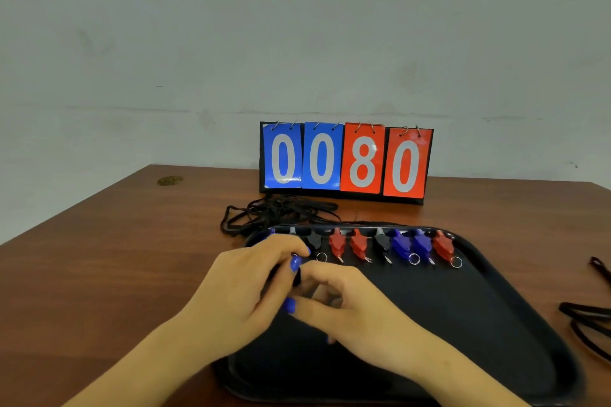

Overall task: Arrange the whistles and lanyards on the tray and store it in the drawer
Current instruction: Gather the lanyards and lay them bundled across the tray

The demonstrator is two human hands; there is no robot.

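Observation:
A black tray (479,314) lies on the wooden table in front of me. Several whistles stand in a row along its far edge: black (314,241), red (337,241), red (358,243), black (382,241), blue (401,244), blue (421,243) and red (441,244). My left hand (251,284) is at the row's left end, with curled fingers covering a whistle there and pinching a small dark piece. My right hand (344,307) meets it, fingers curled; what it holds is hidden. A tangle of black lanyards (277,211) lies behind the tray.
A flip scoreboard (345,162) reading 0080 stands at the back of the table, against the wall. More black lanyards (588,314) lie on the table right of the tray. A small stain (170,180) marks the far left of the tabletop.

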